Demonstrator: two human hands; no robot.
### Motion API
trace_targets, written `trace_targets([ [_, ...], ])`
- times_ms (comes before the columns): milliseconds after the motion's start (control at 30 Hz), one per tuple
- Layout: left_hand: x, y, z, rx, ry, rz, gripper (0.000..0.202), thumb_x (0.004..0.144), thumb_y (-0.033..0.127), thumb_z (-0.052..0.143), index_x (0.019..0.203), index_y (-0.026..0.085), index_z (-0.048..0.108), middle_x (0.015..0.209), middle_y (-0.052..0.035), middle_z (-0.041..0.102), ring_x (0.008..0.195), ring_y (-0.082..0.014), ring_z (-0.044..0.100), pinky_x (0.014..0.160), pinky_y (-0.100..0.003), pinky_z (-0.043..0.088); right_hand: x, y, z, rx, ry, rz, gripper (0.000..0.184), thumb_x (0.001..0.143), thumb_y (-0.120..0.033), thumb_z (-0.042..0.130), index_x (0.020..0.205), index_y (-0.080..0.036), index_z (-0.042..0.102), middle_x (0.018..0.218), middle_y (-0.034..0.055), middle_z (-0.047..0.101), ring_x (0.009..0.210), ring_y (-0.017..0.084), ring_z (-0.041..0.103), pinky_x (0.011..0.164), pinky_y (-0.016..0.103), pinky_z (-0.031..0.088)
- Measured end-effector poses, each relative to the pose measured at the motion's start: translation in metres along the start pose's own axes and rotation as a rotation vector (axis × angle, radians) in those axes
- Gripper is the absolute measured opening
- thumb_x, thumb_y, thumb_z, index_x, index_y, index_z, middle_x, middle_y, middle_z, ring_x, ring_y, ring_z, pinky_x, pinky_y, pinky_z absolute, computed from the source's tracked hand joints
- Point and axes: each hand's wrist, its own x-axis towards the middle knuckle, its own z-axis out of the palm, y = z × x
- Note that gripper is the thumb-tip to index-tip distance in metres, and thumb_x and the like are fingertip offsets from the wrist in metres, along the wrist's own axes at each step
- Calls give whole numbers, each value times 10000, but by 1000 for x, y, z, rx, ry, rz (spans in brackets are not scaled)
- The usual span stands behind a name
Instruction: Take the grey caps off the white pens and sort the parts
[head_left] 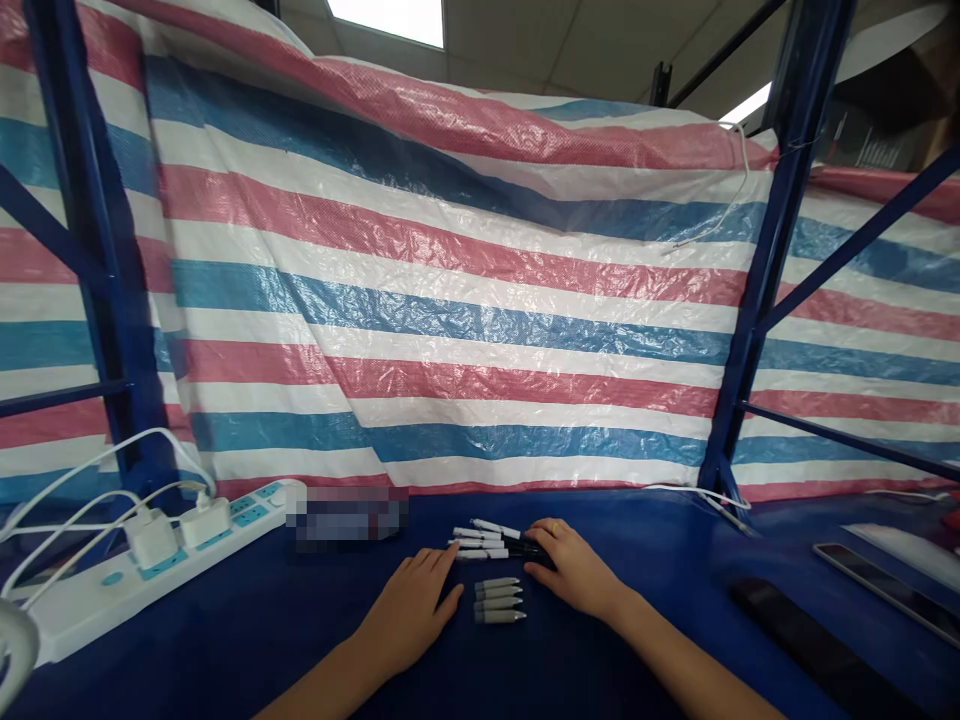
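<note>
A small bundle of black-and-white pens (484, 543) lies on the blue table, white ends towards the left. My left hand (409, 605) rests palm down beside them, its fingertips close to the white ends and its thumb held apart. On the other side, my right hand (574, 572) lies over the black ends, partly hiding them, with thumb and fingers spread around that end. A ring shows on one of its fingers. Below the pens, between both hands, several grey pointed pieces (499, 602) form a neat stack of rows, tips to the right.
At left a white power strip (82, 610) carries plugs and cables. A blurred-out object (349, 515) sits behind my left hand. To the right lie a black elongated case (817, 640) and a phone (892, 590). Blue metal posts (757, 290) and a striped sheet (465, 300) enclose the table.
</note>
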Motion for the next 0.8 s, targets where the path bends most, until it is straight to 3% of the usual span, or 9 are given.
trace_targets([
  [200,-1,5,-2,27,84,28,416,952,315,402,1341,183,469,1239,-123,579,1126,-294,549,946,-467,440,0,-17,-5,13,-26,-69,196,950,-295,502,1089,-217,617,1054,51,625,997,195,578,879,304,454],
  [467,-6,22,-9,-1,37,187,183,954,273,420,992,230,594,962,-23,625,880,-200,583,796,-346,437,-5,-29,-12,-4,-116,-63,203,945,-385,504,935,-216,617,846,10,658,751,169,614,650,262,416],
  [800,-6,24,-15,-32,-9,221,215,975,301,405,947,214,599,917,-24,616,832,-182,560,745,-315,410,-7,-26,-15,-7,-197,-12,259,960,-374,460,872,-199,631,879,42,682,808,197,634,685,272,408],
])
